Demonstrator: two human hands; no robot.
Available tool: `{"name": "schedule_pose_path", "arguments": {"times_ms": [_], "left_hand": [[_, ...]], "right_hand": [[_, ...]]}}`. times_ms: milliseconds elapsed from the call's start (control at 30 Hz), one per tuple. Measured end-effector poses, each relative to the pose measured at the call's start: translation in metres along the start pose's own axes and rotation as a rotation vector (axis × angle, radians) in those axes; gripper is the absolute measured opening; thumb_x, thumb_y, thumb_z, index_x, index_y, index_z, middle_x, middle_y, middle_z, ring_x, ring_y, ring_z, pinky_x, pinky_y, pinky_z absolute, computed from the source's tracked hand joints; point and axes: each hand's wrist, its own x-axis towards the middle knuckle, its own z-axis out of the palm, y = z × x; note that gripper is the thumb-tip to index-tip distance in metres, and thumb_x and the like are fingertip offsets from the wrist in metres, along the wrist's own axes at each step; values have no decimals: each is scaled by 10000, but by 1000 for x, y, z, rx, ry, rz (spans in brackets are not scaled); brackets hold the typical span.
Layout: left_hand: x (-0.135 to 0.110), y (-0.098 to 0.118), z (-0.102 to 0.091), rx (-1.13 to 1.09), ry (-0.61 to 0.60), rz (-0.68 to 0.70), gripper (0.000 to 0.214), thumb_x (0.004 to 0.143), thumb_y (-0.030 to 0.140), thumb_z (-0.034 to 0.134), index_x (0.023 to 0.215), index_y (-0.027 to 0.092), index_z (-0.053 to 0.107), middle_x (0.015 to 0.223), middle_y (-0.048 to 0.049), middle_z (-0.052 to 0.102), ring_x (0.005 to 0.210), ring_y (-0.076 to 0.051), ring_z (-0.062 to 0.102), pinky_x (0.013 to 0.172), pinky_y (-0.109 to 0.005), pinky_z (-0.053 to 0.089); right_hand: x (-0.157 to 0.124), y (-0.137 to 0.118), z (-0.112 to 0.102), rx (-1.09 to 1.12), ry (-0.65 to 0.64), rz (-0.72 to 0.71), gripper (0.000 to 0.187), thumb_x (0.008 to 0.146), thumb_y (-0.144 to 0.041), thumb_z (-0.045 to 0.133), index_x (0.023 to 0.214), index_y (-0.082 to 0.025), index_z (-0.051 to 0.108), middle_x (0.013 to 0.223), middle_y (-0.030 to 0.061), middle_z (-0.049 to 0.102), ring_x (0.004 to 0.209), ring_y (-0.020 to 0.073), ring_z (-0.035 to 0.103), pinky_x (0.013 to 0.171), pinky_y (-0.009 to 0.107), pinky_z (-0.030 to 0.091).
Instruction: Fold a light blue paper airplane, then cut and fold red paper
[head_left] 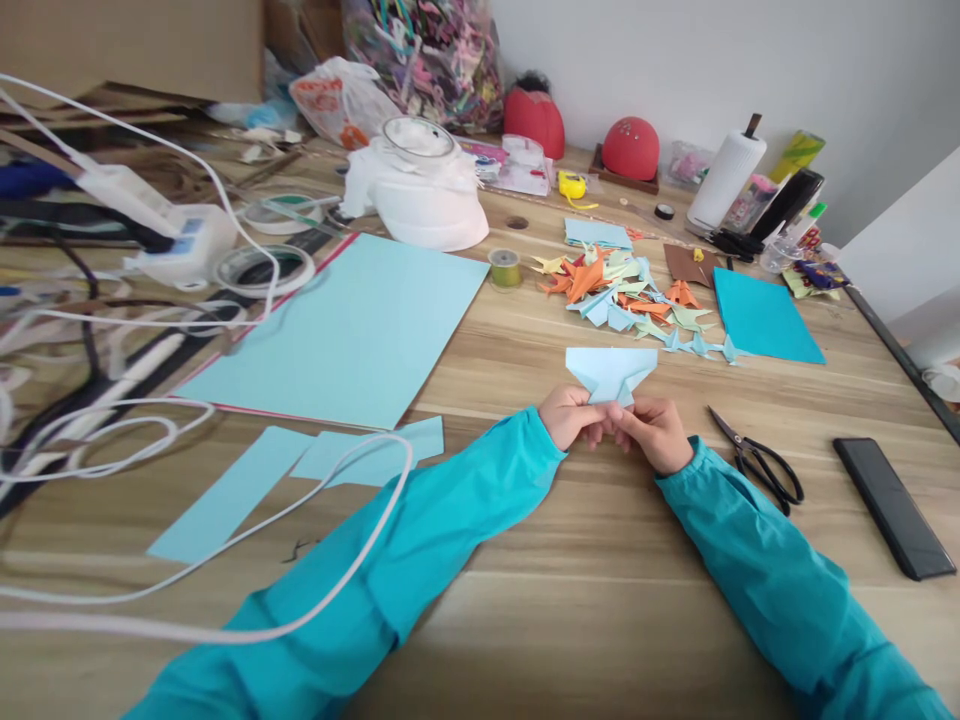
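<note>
Both my hands pinch a folded piece of light blue paper held just above the wooden table. The paper has a wide straight top edge and narrows toward my fingers. My left hand grips its lower left part, and my right hand closes on the lower right, the fingertips of both meeting at the bottom. Beyond the paper lies a pile of folded paper figures in orange, yellow, green and light blue. Black-handled scissors rest to the right of my right hand.
A large light blue sheet lies on the left, with cut paper strips nearer me. White cables cross above my left sleeve. A phone sits at right, a blue sheet behind it. A thread spool stands mid-table.
</note>
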Motion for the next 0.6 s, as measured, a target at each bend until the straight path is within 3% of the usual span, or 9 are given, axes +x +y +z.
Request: {"name": "schedule_pose_path", "arguments": {"times_ms": [133,300,467,600], "left_hand": [[1,-3,-1,-3,-12,10,422,604,517,639,456,136,533,375,1,502,328,-79,437,366,-216,322],[-1,-4,1,98,-60,38,578,695,651,460,444,135,532,366,-8,475,320,-71,416,365,-217,292],[-2,-1,1,128,68,59,436,661,544,586,496,146,522,360,27,453,319,-68,395,366,-215,270],[-1,2,-2,121,68,44,397,657,473,606,451,154,489,335,29,442,318,-64,381,375,-216,259]], "right_hand": [[0,-1,1,14,-10,-7,409,722,-514,613,556,-141,590,449,-23,532,378,70,472,378,188,375],[2,2,0,-1,24,13,497,783,-553,510,522,-137,588,446,4,561,365,73,489,384,191,384],[0,3,1,-8,43,33,466,768,-542,540,538,-141,599,431,2,561,358,80,483,381,198,376],[-1,2,3,-99,-27,-30,377,698,-458,667,506,-143,588,425,-9,544,377,76,465,393,200,351]]}}
